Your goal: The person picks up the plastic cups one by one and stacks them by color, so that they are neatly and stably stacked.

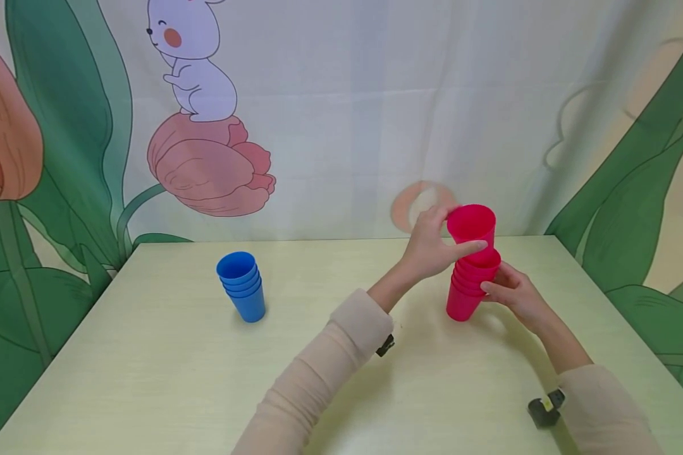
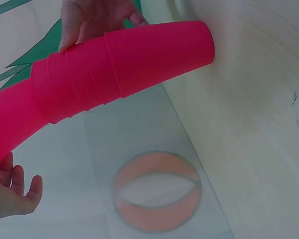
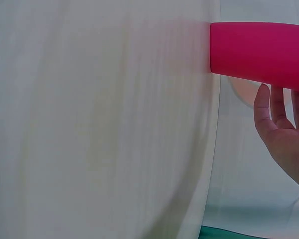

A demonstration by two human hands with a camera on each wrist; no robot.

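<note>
My left hand [image 1: 432,245] grips a pinkish-red plastic cup [image 1: 470,222] by its side, thumb in front. The base of that cup sits down in the mouth of a stack of matching cups [image 1: 463,300] standing on the table. From the right side, my right hand [image 1: 518,296] holds the stack below its top rim, the thumb toward me. In the left wrist view several rims show along the cup stack [image 2: 159,55], which leans slightly. Fingers of the right hand [image 3: 286,132] touch the stack's side in the right wrist view.
A nested stack of blue cups [image 1: 249,300] stands on the left part of the pale table [image 1: 165,379], tilted slightly. Behind the table hangs a printed curtain [image 1: 319,158] with a rabbit and flowers.
</note>
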